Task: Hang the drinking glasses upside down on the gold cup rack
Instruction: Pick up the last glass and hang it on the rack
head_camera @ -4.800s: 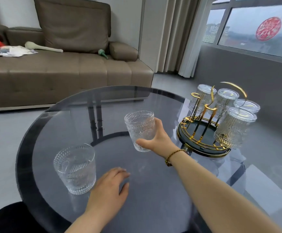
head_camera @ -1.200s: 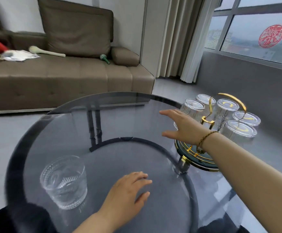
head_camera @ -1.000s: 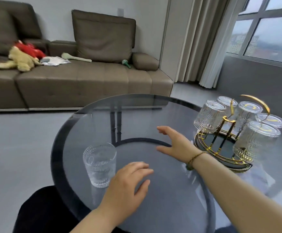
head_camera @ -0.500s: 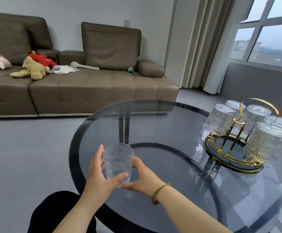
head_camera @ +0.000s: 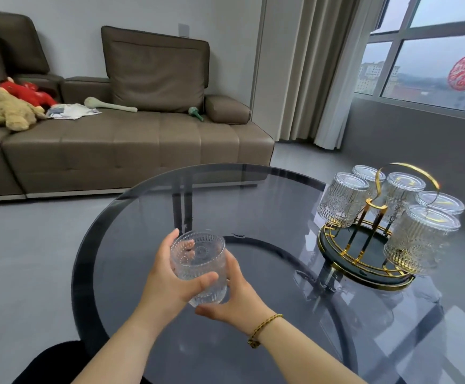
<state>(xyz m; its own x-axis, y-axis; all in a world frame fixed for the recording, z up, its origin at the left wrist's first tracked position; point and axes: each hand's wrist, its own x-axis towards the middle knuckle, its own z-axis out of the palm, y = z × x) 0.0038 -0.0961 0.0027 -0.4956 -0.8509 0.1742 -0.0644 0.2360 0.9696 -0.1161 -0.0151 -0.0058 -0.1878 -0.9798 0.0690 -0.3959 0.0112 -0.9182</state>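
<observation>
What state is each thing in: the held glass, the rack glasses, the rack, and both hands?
Held glass: upright, mouth up, off the table.
Rack glasses: five, hung upside down.
Rack: standing on the table.
Left hand: gripping the glass.
Right hand: gripping the glass.

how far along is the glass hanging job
Done: five glasses hang upside down on the gold rack. In hand: the last glass, mouth up, gripped by the left hand and right hand above the table. Left: flip it and hang it; I can't see a free peg.
</observation>
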